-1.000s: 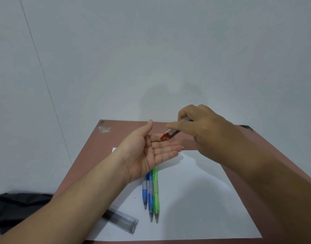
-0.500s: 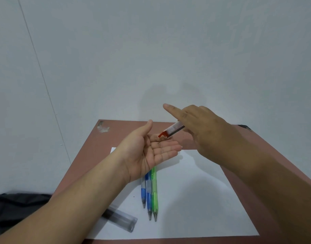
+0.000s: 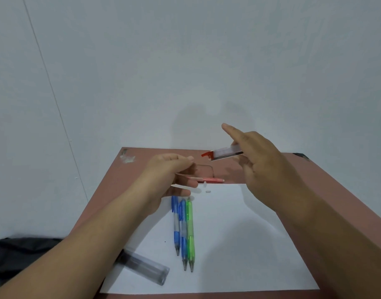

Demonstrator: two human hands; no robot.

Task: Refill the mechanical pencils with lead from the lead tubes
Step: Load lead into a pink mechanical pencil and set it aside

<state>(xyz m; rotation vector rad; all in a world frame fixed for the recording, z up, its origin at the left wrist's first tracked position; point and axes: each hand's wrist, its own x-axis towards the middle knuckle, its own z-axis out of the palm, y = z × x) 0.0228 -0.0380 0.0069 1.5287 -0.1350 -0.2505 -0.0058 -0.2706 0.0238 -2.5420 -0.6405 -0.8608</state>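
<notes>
Head view is showing the right hand (image 3: 265, 169) holding a clear lead tube with a red cap (image 3: 225, 152) up over the brown bench (image 3: 325, 190), pointer finger sticking out. The left hand (image 3: 174, 175) is curling its fingers, maybe pinching thin leads, too small to tell. A pink pencil (image 3: 209, 180) is lying just beside it, and two blue pencils (image 3: 178, 225) and a green pencil (image 3: 190, 229) are waiting on white paper (image 3: 239, 244), so most filling looks left.

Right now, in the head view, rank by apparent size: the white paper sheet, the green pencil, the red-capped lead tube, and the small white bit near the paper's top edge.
1. white paper sheet
2. green pencil
3. red-capped lead tube, partly hidden in the right hand
4. small white bit

The tube is farther from the camera, so its rank below the pencil is unsure.
</notes>
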